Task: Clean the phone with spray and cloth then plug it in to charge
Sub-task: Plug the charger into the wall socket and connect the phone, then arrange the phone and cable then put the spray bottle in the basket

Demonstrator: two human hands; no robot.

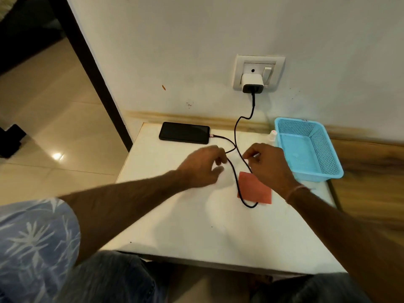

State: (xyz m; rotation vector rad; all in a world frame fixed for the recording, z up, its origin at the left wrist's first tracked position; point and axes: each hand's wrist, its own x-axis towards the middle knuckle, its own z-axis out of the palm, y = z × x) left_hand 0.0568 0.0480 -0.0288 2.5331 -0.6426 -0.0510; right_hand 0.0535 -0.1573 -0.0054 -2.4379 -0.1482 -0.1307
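At the table's far left corner the phone (184,132) shows a glossy black glass face. The cable (235,178) running from it is black and matt, with a braided look. The table (196,226) top is white and smooth, with a dull sheen. Toward the right edge lies a thin, matt red cloth (255,191). At the far right corner stands a light-blue plastic basket (328,169), its walls and floor perforated. Just beside it a small bottle (272,134) looks like pale plastic. On the matt painted wall (175,51), stained in spots, the socket plate (239,62) and charger (251,79) are smooth white plastic. The floor tiles (43,106) are glossy beige. The sleeve (32,237) is printed cloth.
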